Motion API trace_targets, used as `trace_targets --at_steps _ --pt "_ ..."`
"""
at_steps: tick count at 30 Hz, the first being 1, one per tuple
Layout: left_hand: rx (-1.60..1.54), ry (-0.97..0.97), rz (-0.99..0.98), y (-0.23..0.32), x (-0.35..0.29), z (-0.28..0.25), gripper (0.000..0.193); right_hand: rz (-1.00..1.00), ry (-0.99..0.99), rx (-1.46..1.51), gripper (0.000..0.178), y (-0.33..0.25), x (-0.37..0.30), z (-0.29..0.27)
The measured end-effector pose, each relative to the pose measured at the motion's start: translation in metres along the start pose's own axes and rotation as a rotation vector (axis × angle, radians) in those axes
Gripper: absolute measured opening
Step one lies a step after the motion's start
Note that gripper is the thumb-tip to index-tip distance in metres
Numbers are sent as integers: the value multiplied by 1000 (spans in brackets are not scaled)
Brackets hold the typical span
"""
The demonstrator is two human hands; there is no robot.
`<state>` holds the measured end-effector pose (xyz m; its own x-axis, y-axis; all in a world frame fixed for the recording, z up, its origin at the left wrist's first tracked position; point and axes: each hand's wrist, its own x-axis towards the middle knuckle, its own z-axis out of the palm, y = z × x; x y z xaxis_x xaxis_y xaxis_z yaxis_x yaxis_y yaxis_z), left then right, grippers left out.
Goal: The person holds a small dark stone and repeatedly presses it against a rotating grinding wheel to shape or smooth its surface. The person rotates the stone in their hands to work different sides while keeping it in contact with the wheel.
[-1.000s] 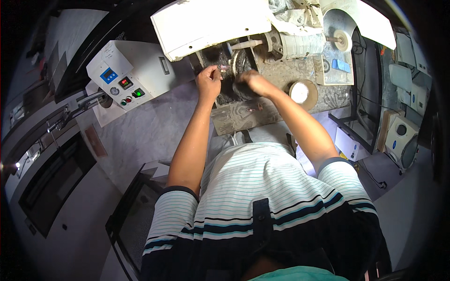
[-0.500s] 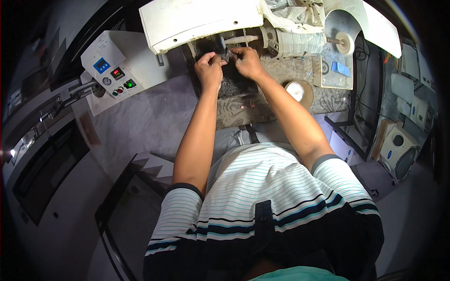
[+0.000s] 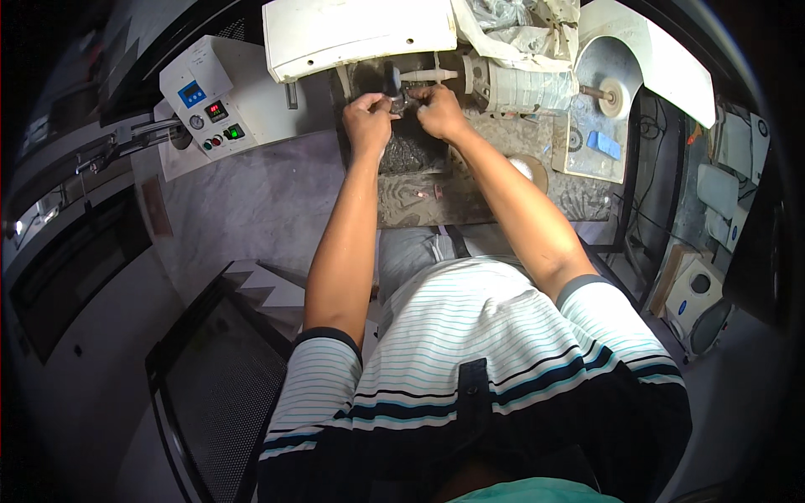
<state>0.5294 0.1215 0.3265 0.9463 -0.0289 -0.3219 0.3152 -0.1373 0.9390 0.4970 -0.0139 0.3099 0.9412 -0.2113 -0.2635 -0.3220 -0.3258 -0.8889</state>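
Small workpiece (image 3: 401, 102) sits pinched between both hands' fingers, left hand (image 3: 367, 120) and right hand (image 3: 440, 111), just under the polishing spindle (image 3: 428, 75).

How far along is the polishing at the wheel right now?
Done: nothing shows as finished. In hand: the left hand and right hand press a small piece up by the dark wheel. Left: two small pinkish bits lie untouched on the bench.

Bright centre, dark fisheye-warped rim
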Motion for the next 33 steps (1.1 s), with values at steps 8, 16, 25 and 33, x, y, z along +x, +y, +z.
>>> trace_targets --at_steps 8,16,25,33 --pt "25 -19 37 0 9 -4 14 23 76 67 32 -2 -4 10" --pt "189 -120 71 -5 25 -11 18 120 87 107 29 -4 -3 14" --pt "397 -128 293 -13 13 -46 12 -46 -6 -443 69 7 5 17" --pt "57 -184 223 -27 17 -57 13 -336 -195 -752 44 7 -50 61"
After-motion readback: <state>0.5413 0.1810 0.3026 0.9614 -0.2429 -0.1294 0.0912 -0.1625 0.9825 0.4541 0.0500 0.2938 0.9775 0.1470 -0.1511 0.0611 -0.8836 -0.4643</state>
